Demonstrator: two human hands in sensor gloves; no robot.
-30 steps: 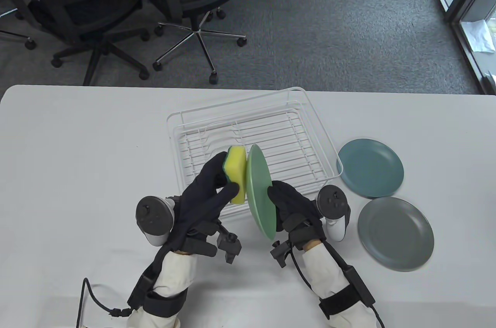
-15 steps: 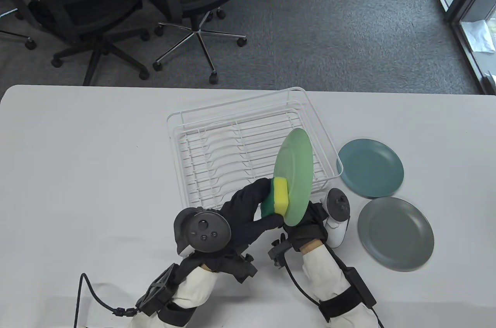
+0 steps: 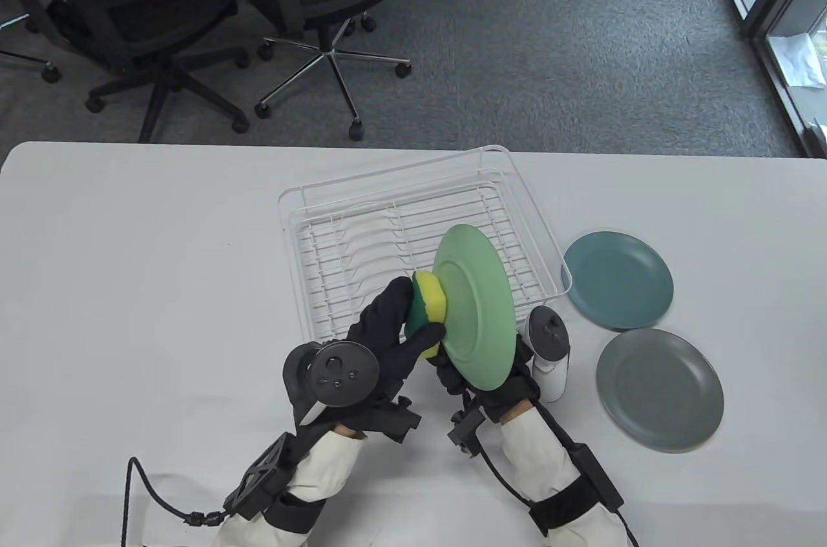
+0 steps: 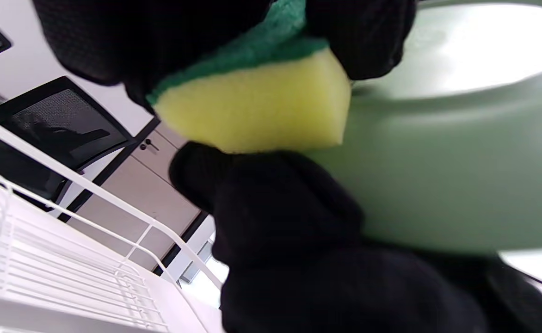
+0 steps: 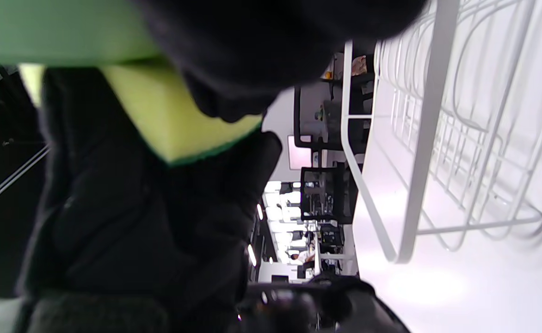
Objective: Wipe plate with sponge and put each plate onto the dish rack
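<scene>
Above the near edge of the dish rack [image 3: 413,211] I had the green plate [image 3: 475,308] held up off the table [image 3: 129,263], tilted, with what looked like its underside facing the overhead camera. My right hand [image 3: 491,379] gripped its lower rim from behind, fingers curled onto the edge; most of that hand was hidden by the plate, so I could not tell exactly how the fingers lay. My left hand [image 3: 394,330] was clamped around the sponge [image 3: 429,308], thumb below and fingers above, yellow foam pressed against the left part of the plate and the green scouring side turned into my palm. The left wrist camera showed the same: sponge [image 4: 252,101] pinched between gloved fingers [image 4: 359,37] and touching the plate [image 4: 446,152].

As I judged it, I was in the middle of wiping the first plate. The rack held nothing, so no plate had yet been put away. The blue plate [image 3: 617,281] and the grey plate [image 3: 659,389] lay flat on the table just right of the rack, close together, looking untouched. Left to do: finish this wipe, stand the green plate in the rack, then wipe and rack the other two.
</scene>
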